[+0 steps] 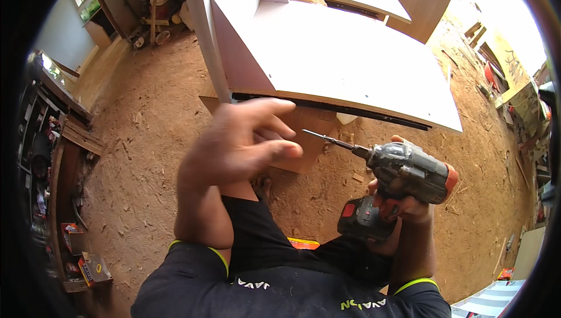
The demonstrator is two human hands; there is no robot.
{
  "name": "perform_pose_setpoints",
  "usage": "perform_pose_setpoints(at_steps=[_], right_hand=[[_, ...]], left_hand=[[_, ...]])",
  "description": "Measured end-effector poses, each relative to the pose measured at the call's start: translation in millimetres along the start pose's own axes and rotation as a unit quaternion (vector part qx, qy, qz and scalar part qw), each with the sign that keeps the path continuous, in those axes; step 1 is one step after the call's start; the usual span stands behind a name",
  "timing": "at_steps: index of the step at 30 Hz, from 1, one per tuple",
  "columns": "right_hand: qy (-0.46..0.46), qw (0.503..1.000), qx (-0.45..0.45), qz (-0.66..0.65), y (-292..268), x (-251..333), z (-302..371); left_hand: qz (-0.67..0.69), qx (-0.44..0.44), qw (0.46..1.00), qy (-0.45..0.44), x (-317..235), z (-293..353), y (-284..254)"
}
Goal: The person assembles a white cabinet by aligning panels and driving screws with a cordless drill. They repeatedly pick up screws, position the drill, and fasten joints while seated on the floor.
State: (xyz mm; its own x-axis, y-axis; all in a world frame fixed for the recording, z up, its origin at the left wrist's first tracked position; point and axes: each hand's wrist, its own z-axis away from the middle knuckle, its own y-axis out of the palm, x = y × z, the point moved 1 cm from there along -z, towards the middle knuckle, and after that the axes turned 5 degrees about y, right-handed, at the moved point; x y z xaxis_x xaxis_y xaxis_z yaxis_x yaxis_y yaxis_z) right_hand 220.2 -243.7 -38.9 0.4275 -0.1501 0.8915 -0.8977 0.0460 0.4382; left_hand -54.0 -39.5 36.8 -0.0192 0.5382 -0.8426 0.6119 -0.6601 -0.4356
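Observation:
My right hand (409, 208) grips the handle of a black and red cordless impact driver (406, 169). A long thin driver bit (327, 138) in its chuck points left, toward my left hand (231, 145). That hand is raised in front of the panel's near left corner, slightly blurred, thumb and fingers apart. I see nothing between them. Beyond both hands lies a white panel (350, 61), with a black metal drawer slide (356, 113) along its near edge. The bit's tip is apart from the slide and from my fingers.
An upright white panel (236, 43) with a triangular face rises at the panel's left end. A wooden shelf (76, 201) holding boxes and tools stands at far left. Wood scraps lie on the brown dirt floor (140, 160). A brown board (423, 5) stands at the back.

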Motion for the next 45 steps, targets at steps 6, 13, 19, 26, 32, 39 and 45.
perform_pose_setpoints(at_steps=[6,13,19,26,32,39,45], right_hand=[[-0.054,0.998,0.006,-0.027,-3.5,-7.6,-4.9],[-0.038,0.999,0.01,-0.022,-5.7,-2.2,-6.0],[-0.058,0.997,0.016,-0.045,-4.9,-0.1,-3.7],[-0.066,0.996,0.006,-0.054,-2.9,3.7,-1.1],[-0.068,0.996,0.009,-0.064,-6.0,0.6,-1.2],[-0.058,0.997,0.007,-0.048,-10.1,1.8,3.6],[-0.068,0.997,0.004,-0.044,-12.0,0.9,5.0]], left_hand=[[-0.288,-0.255,0.9,0.204,-4.1,0.5,-23.8],[-0.284,-0.25,0.915,0.142,24.2,-16.7,1.2],[-0.277,-0.267,0.912,0.144,43.3,-23.6,3.1],[-0.295,-0.268,0.905,0.146,43.4,-25.9,1.4],[-0.302,-0.258,0.909,0.128,41.4,-25.2,1.6],[-0.305,-0.248,0.915,0.095,33.6,-21.7,3.6],[-0.336,-0.464,0.791,0.217,33.9,-4.0,-16.9]])
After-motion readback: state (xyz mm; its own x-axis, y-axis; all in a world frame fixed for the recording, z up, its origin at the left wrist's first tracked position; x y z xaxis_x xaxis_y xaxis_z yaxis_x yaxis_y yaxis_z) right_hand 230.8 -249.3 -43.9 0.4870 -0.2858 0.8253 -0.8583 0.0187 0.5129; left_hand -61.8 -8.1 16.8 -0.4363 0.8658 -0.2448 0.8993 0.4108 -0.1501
